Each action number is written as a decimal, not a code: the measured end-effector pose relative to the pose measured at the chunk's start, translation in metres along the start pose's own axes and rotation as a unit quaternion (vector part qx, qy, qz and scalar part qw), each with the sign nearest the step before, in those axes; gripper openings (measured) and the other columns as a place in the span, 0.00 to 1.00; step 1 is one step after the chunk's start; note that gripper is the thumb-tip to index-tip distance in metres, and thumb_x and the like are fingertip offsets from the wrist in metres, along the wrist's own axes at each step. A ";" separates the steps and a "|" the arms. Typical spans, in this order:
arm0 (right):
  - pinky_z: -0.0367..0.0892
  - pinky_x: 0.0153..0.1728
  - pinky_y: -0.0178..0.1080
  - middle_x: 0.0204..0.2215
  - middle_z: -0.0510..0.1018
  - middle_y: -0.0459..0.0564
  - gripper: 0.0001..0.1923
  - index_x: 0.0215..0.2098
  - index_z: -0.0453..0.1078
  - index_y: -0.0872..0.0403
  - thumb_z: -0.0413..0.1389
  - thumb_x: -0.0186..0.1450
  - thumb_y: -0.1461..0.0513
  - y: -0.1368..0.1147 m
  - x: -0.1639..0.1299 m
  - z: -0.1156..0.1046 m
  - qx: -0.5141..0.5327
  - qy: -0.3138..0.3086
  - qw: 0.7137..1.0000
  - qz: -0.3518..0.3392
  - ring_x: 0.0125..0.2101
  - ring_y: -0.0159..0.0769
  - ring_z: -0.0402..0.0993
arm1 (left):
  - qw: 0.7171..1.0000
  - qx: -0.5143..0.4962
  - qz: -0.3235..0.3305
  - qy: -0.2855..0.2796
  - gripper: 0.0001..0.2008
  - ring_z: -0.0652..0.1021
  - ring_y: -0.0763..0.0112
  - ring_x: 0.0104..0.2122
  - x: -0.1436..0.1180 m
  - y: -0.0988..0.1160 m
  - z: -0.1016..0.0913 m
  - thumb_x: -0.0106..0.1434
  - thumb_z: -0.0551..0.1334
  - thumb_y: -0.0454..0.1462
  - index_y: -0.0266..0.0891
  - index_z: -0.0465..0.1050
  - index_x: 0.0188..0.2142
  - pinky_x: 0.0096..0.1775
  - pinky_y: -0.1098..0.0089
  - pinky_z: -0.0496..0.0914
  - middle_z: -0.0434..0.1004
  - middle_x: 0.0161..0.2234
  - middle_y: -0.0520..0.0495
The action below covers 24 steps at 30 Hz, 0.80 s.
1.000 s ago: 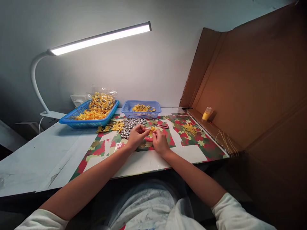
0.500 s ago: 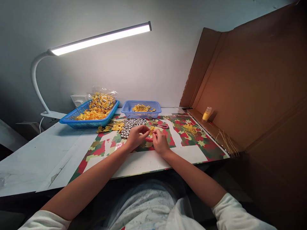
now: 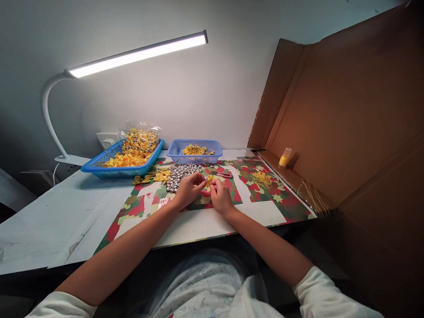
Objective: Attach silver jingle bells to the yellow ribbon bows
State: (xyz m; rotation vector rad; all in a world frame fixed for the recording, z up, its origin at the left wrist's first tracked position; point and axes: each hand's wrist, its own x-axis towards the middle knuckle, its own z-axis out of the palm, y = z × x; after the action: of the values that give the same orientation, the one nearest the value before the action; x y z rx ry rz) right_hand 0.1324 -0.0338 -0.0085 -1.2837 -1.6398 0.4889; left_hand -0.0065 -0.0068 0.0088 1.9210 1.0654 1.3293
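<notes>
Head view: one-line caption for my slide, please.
Left hand and right hand pinch a small yellow ribbon bow beside a heap of silver bells.

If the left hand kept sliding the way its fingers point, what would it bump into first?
Probably the right hand: the left hand points at it across the small yellow bow pinched between them. Depth is hard to judge.

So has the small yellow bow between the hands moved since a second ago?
Barely. The yellow bow is still pinched between the left hand and right hand, just in front of the pile of silver bells, perhaps slightly higher than before.
</notes>
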 end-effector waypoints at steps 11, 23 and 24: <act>0.57 0.22 0.34 0.19 0.69 0.43 0.06 0.29 0.60 0.52 0.44 0.63 0.61 0.002 0.001 0.005 0.058 0.009 0.998 0.040 0.21 0.33 0.65 | 0.999 0.013 0.031 0.018 0.07 0.72 0.73 0.22 -0.002 -0.007 0.005 0.54 0.64 0.40 0.39 0.73 0.27 0.27 0.73 0.66 0.74 0.22 0.51; 0.59 0.24 0.34 0.23 0.69 0.44 0.06 0.33 0.59 0.52 0.42 0.65 0.60 -0.004 -0.003 0.002 0.088 0.010 0.996 -0.021 0.23 0.32 0.65 | 0.995 0.044 0.076 0.046 0.05 0.72 0.72 0.24 -0.006 0.010 0.001 0.55 0.62 0.39 0.40 0.71 0.27 0.30 0.72 0.67 0.73 0.23 0.51; 0.59 0.25 0.34 0.24 0.69 0.44 0.06 0.34 0.59 0.52 0.42 0.65 0.60 -0.004 -0.004 0.002 0.091 0.011 0.995 -0.029 0.23 0.32 0.66 | 0.994 0.047 0.081 0.050 0.05 0.73 0.72 0.24 -0.007 0.011 0.001 0.55 0.62 0.39 0.40 0.70 0.28 0.30 0.72 0.67 0.73 0.23 0.51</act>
State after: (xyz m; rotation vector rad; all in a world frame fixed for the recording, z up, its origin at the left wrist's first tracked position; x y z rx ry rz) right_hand 0.1289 -0.0385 -0.0078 -1.1014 -1.5722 0.5726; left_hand -0.0036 -0.0183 0.0143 2.0661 1.0541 1.5024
